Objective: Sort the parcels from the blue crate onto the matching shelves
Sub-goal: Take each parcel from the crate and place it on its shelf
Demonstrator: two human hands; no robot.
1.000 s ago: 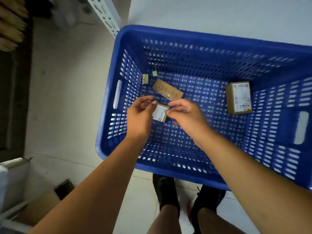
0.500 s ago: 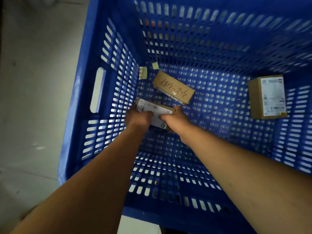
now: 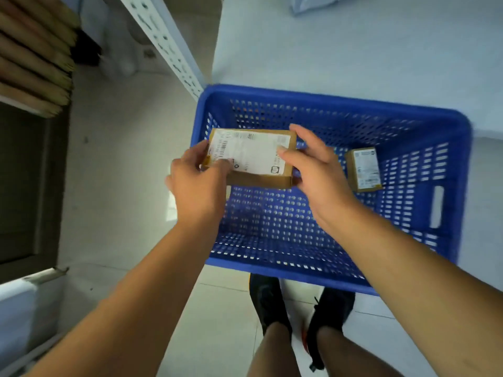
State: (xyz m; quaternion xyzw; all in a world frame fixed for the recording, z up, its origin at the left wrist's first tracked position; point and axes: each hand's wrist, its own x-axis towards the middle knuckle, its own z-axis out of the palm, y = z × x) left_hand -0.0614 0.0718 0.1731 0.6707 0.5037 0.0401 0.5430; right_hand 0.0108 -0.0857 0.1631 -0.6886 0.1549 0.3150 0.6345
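One parcel (image 3: 258, 181), left hand (image 3: 197, 186) and right hand (image 3: 318, 170) gripping its ends, label (image 3: 249, 152) print blurred, blue crate (image 3: 408, 115) beneath.

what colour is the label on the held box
White label, black print, on brown cardboard box; head view.

Cool, even light is cast; the left edge is dim. The crate (image 3: 326, 97) is blurred, and lines are bent.
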